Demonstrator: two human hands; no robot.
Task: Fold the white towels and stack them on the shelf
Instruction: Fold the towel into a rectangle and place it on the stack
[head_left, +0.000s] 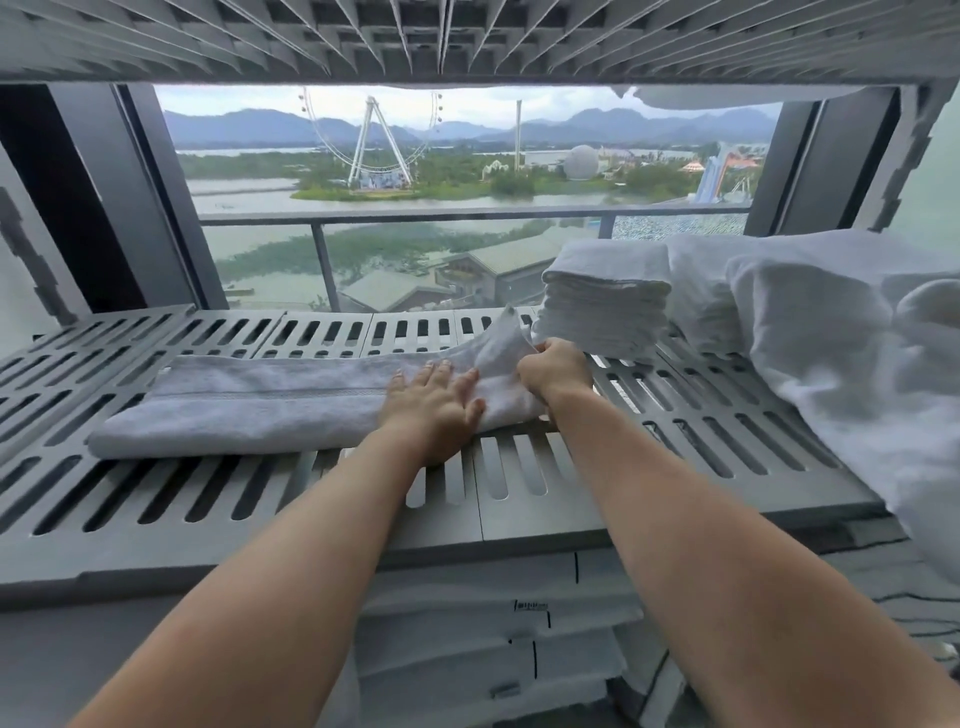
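Head camera looks straight into a grey slotted shelf (519, 530), wide across the frame, with the ribbed underside of an upper shelf (260, 36) close overhead. Behind it a big window (467, 182) gives onto water, hills and a ferris wheel (371, 140), with a balcony railing (467, 218) across the glass. Over on the right, a loose heap of white towels (831, 332) sprawls on the shelf and spills off its front edge. Centre stage, the long towel (249, 400) lies folded into a narrow strip, running left to right across the middle of the shelf, and both hands are on its right end. Below the shelf, folded white linen (467, 639) sits in layers with small dark tags showing. Back on the shelf, at the rear right, there's a neat stack of folded towels (605, 306), just beside the heap and just behind the working towel's raised end. Now the hands: left hand (434, 402) is flat on the strip, fingers straight and spread, pressing the cloth down. Right hand (556, 369) has its fingers curled tight around the towel's right end, gripping it, and that end stands lifted off the shelf, a corner poking up towards the stack.
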